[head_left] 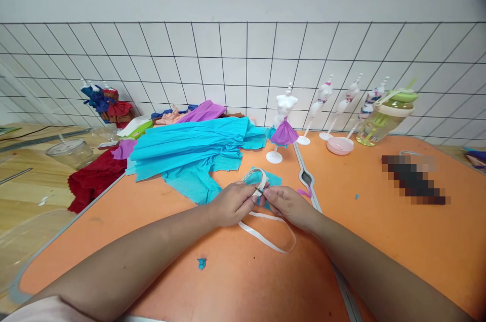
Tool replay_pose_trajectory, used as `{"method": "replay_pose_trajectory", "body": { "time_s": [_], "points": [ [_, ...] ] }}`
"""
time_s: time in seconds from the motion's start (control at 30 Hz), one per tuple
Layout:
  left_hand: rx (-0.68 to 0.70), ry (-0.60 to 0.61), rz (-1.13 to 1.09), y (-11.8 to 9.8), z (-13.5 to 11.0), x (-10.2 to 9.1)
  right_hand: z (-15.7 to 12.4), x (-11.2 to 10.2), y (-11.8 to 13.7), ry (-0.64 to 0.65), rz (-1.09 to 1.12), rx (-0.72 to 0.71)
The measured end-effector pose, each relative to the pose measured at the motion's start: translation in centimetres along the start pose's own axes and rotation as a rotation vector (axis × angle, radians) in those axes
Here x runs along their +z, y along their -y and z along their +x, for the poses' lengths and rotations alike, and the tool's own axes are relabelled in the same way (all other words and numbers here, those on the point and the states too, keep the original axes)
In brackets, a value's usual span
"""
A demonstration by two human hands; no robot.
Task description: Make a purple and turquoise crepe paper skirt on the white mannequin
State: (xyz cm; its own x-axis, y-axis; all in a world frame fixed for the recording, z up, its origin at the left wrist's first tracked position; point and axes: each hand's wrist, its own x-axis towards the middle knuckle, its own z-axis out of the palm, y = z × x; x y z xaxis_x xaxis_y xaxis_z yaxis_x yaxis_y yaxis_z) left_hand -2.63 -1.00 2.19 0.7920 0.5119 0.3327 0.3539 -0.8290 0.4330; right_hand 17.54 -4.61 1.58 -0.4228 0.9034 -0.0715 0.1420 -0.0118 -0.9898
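Note:
My left hand (pixel 231 204) is closed around a small roll of white tape (pixel 255 178) held just above the orange table (pixel 398 241). My right hand (pixel 287 205) pinches the tape's loose end right beside it. A long white strip (pixel 268 237) trails from the hands and curls on the table toward me. Under the hands lies a small piece of turquoise crepe paper (pixel 274 179). A larger heap of turquoise crepe paper (pixel 192 147) spreads behind my left hand.
A white mannequin stand with a purple skirt (pixel 283 127) stands behind the hands. Three bare mannequin stands (pixel 343 104), a pink dish (pixel 340 145) and a green-lidded bottle (pixel 385 117) line the back right. Red paper (pixel 93 175) hangs off the left edge. A turquoise scrap (pixel 201 263) lies near me.

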Motion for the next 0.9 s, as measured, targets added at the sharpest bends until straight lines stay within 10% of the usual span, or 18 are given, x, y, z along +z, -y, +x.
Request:
{"method": "replay_pose_trajectory", "body": {
  "time_s": [0.4, 0.53, 0.9],
  "points": [
    [0.05, 0.005, 0.056, 0.3, 0.0, 0.3, -0.1, -0.8, 0.6, -0.36, -0.303, -0.151],
    [0.111, 0.005, 0.035, 0.4, -0.2, 0.4, -0.3, -4.8, 0.6, -0.563, -0.626, -0.039],
    [0.091, -0.105, -0.064, 0.2, -0.2, 0.1, -3.9, -16.3, -1.4, -0.365, -1.125, 0.542]
  ]
}}
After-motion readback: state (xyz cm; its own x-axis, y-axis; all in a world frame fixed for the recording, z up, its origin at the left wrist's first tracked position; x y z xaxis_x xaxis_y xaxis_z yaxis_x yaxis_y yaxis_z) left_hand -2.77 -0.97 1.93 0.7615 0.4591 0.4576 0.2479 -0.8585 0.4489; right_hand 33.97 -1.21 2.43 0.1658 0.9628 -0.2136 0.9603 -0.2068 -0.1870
